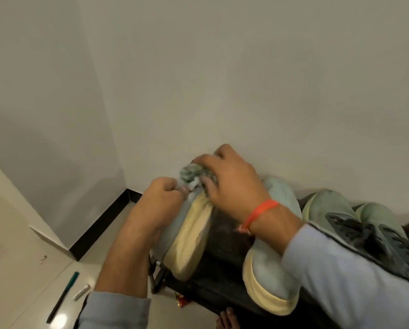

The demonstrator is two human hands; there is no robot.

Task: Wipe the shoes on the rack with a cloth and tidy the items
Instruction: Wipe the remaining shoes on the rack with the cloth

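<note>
Landmark: black shoe rack [213, 276] against the wall.

Left hand [160, 200], fingers curled tight, grips the toe end of a pale blue sneaker with a cream-yellow sole [189, 236]; that shoe is tipped on its side at the rack's left end, sole facing right.

Right hand [232, 184] (orange band [260, 211] on wrist) has its fingers wrapped around a bunched grey-green cloth [191, 175], pressed onto the same shoe's toe, toward the rack's back edge.

Matching pale blue sneaker [267, 264] sits upright mid-rack, partly under the right forearm. Two pale green shoes [327, 207] further right on the rack; a dark laced shoe [376, 238] in front of them.

On the floor left of the rack: green pen [64, 295], small white tube [81, 292]. Red item [182, 302] below the rack's front edge, can't tell what.
</note>
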